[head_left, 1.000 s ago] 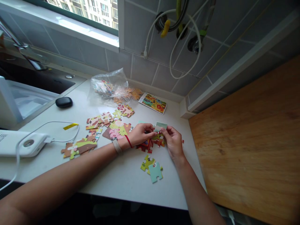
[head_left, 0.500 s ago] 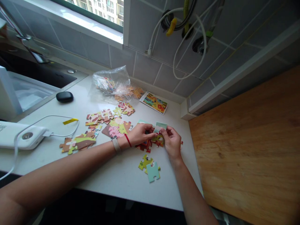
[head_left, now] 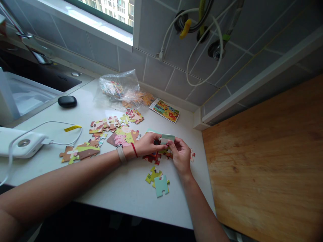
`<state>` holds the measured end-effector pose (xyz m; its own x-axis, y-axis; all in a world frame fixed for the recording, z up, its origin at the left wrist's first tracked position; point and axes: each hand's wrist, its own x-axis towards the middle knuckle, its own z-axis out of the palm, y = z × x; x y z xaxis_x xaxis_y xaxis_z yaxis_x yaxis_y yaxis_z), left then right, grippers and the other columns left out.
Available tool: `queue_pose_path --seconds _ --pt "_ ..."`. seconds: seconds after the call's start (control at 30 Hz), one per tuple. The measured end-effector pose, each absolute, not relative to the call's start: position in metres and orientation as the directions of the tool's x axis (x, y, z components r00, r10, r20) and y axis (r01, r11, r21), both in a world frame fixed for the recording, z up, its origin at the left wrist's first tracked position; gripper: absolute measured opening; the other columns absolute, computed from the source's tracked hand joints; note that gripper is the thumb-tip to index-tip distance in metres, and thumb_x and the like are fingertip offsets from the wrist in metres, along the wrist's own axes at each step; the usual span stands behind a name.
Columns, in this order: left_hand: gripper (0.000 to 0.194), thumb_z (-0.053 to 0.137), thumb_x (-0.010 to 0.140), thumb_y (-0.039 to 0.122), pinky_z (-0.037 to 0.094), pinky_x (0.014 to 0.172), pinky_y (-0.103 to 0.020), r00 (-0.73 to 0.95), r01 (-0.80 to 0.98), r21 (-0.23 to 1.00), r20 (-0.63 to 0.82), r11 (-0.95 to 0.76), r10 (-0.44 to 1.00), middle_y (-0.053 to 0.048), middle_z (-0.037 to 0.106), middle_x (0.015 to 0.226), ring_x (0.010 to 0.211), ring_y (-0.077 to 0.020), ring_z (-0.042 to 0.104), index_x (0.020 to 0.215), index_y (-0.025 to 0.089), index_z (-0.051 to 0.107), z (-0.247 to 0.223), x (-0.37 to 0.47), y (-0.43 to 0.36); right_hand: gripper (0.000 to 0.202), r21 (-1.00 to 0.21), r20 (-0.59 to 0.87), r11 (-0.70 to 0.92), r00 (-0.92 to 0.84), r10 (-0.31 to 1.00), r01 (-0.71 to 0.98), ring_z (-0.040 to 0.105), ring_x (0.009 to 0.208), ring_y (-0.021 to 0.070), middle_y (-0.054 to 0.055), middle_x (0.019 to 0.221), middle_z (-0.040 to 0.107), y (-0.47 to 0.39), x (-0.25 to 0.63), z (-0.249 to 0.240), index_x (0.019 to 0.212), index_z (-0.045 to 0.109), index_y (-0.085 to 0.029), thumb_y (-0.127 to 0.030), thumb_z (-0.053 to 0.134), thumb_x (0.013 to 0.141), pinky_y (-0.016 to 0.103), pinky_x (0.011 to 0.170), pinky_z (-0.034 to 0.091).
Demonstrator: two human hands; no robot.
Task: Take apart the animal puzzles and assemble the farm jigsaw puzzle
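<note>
Jigsaw piece (head_left: 167,137), pale green, held above the tabletop (head_left: 121,190): pinched by the right hand (head_left: 180,154); left hand (head_left: 149,144) half-curled at the piece's edge, its hold unclear. Edges should be gripped lightly, tabs left uncovered.

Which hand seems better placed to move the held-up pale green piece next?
Probably the right hand: it appears to grip the pale green piece at its right end, while the left hand is near the left end, its contact unclear.
</note>
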<state>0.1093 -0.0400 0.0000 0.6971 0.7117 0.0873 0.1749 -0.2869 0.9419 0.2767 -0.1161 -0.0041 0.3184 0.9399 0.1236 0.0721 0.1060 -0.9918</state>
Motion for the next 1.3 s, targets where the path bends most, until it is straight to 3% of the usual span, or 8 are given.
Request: queue_pose_path --seconds 0.23,0.5,0.77,0.87,0.97,1.07,1.3 --pt "0.037 0.070 0.086 0.049 0.031 0.050 -0.020 0.700 0.142 0.959 0.078 -0.246 0.710 0.005 0.050 0.060 0.055 -0.0084 0.041 0.085 0.012 0.071 -0.001 0.109 -0.038 0.036 -0.991 0.117 0.090 0.307 0.945 0.099 0.071 0.082 0.0204 0.005 0.090 0.078 -0.115 0.277 -0.003 0.096 0.075 -0.020 -0.053 0.079 0.083 0.031 0.077 0.057" --pt "0.038 0.069 0.088 0.051 0.048 0.063 -0.023 0.709 0.077 0.981 0.071 -0.177 0.702 -0.003 0.069 0.074 0.070 -0.0152 0.061 0.088 0.013 0.072 -0.003 0.109 -0.038 0.028 -0.991 0.122 0.107 0.222 0.967 0.080 0.072 0.088 0.0203 0.005 0.097 0.078 -0.117 0.281 0.000 0.103 0.075 -0.022 -0.041 0.080 0.084 0.032 0.084 0.057" --pt "0.036 0.068 0.089 0.048 0.046 0.059 -0.023 0.692 0.125 0.962 0.091 -0.244 0.716 -0.001 0.066 0.068 0.064 -0.0141 0.061 0.078 0.014 0.066 -0.007 0.110 -0.039 0.033 -0.998 0.053 0.048 0.189 0.981 0.030 0.072 0.085 0.0205 0.005 0.094 0.079 -0.116 0.290 0.006 0.102 0.077 -0.021 -0.041 0.086 0.077 0.033 0.080 0.060" --pt "0.032 0.067 0.090 0.046 0.049 0.065 -0.025 0.628 0.086 0.971 0.121 -0.223 0.769 -0.002 0.071 0.078 0.070 -0.0151 0.065 0.101 0.016 0.065 -0.007 0.111 -0.040 0.043 -1.000 0.003 0.005 0.242 0.970 -0.006 0.072 0.087 0.0205 0.006 0.096 0.078 -0.115 0.303 0.007 0.108 0.075 -0.020 -0.043 0.088 0.074 0.033 0.082 0.059" --pt "0.046 0.061 0.095 0.044 0.053 0.073 -0.028 0.569 0.031 0.979 0.148 -0.201 0.809 -0.003 0.073 0.086 0.078 -0.0166 0.069 0.131 0.018 0.050 -0.007 0.111 -0.042 0.069 -0.998 -0.063 -0.055 0.359 0.931 -0.034 0.070 0.076 0.0178 -0.001 0.081 0.073 -0.114 0.319 0.008 0.128 0.066 -0.021 -0.044 0.091 0.068 0.031 0.074 0.058" --pt "0.044 0.055 0.099 0.040 0.052 0.073 -0.029 0.577 0.066 0.969 0.156 -0.236 0.802 -0.002 0.072 0.084 0.077 -0.0168 0.068 0.135 0.017 0.045 -0.004 0.110 -0.044 0.087 -0.994 -0.105 -0.110 0.401 0.910 -0.012 0.064 0.067 0.0156 -0.007 0.070 0.064 -0.113 0.330 0.006 0.140 0.058 -0.020 -0.046 0.091 0.064 0.028 0.063 0.054" --pt "0.040 0.053 0.098 0.032 0.050 0.074 -0.029 0.605 0.141 0.935 0.179 -0.325 0.776 -0.002 0.073 0.087 0.077 -0.0159 0.067 0.135 0.018 0.047 0.001 0.107 -0.045 0.086 -0.975 -0.126 -0.191 0.423 0.897 0.115 0.060 0.066 0.0159 -0.005 0.067 0.062 -0.112 0.351 -0.001 0.133 0.063 -0.014 -0.049 0.090 0.060 0.027 0.061 0.048"
